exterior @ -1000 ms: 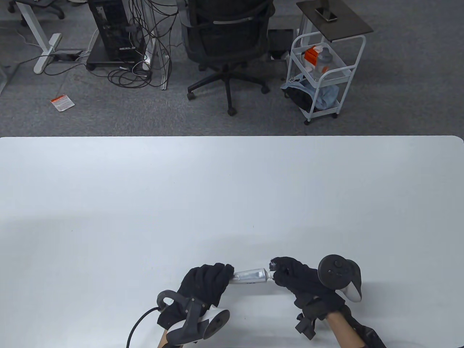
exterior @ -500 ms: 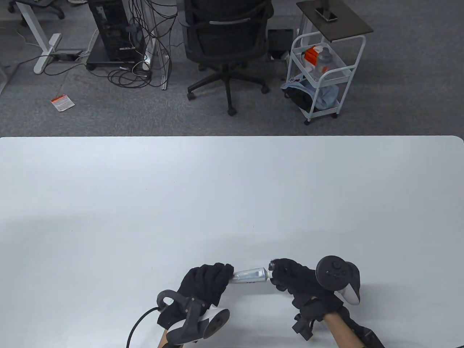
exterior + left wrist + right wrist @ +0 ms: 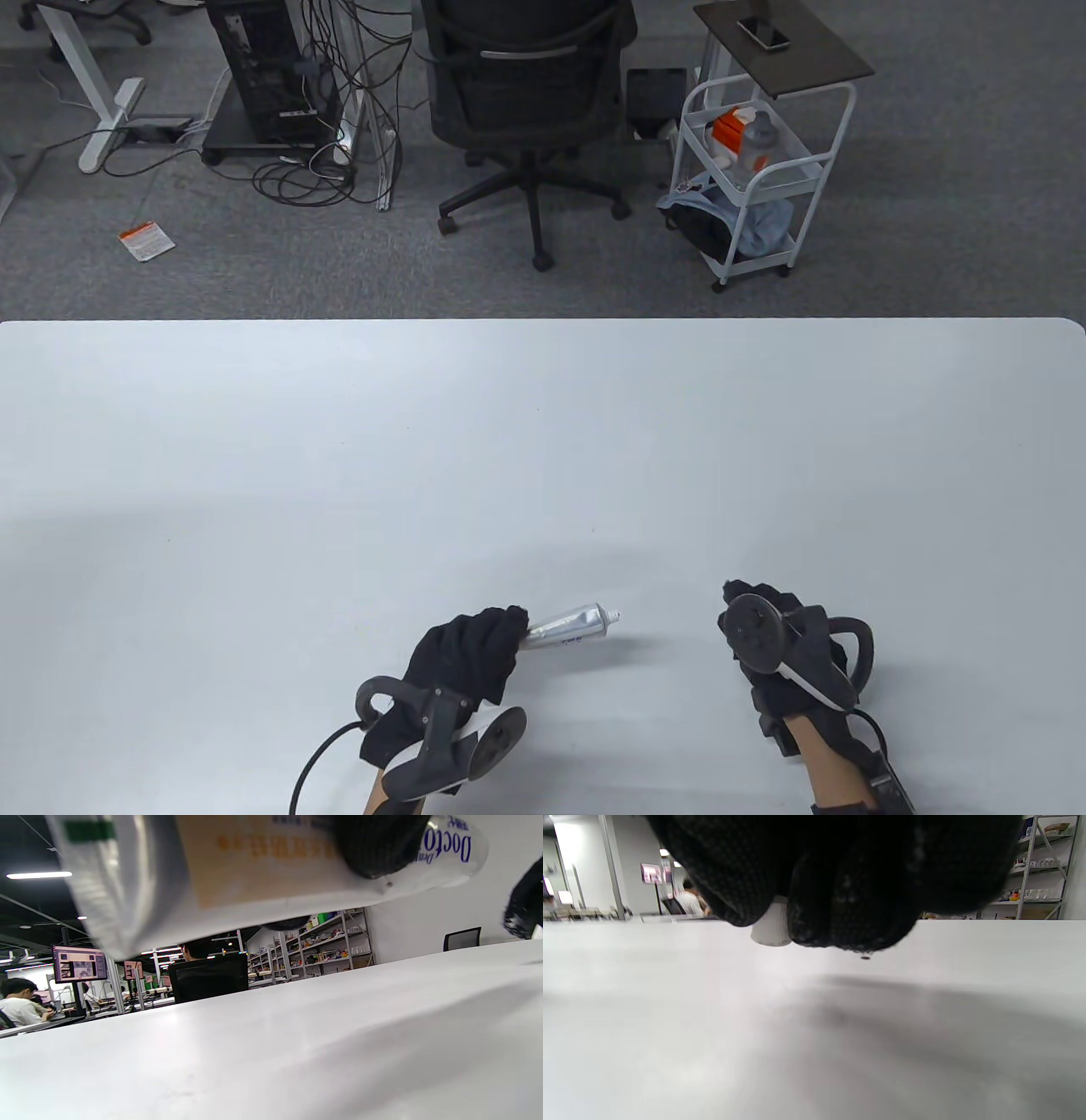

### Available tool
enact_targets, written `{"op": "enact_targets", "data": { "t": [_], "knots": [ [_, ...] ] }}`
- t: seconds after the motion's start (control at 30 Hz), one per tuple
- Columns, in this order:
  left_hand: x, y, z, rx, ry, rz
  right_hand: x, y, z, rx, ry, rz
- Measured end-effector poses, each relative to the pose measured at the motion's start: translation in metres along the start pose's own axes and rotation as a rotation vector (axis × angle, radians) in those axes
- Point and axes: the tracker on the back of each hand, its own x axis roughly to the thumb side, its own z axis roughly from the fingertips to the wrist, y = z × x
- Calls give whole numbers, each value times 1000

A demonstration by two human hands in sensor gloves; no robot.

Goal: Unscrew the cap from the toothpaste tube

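Observation:
My left hand grips the flat end of a silver toothpaste tube and holds it above the white table, its bare threaded nozzle pointing right. In the left wrist view the tube fills the top, with a gloved finger across it. My right hand is apart from the tube, to its right. In the right wrist view its fingers pinch the white cap just above the table.
The table's far edge runs across the middle of the table view. Beyond it stand an office chair and a white cart on the carpet.
My right hand has come off the tube's end with the cap and moved right. My left hand and the tube have shifted slightly left and the nozzle now shows bare.

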Motion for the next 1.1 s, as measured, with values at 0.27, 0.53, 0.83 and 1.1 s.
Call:
{"op": "enact_targets", "data": {
  "t": [0.27, 0.53, 0.83, 1.1],
  "knots": [
    [-9, -3, -4, -35, 94, 27, 10, 13, -5, 82, -15, 96],
    [-30, -17, -12, -143, 285, 67, 5, -8, 11, -156, -12, -61],
    [-52, -43, -21, -366, 456, 57, 7, -11, 15, -159, -37, -51],
    [-59, -45, -22, -421, 491, 24, 7, -10, 14, -141, -55, -62]
  ]
}}
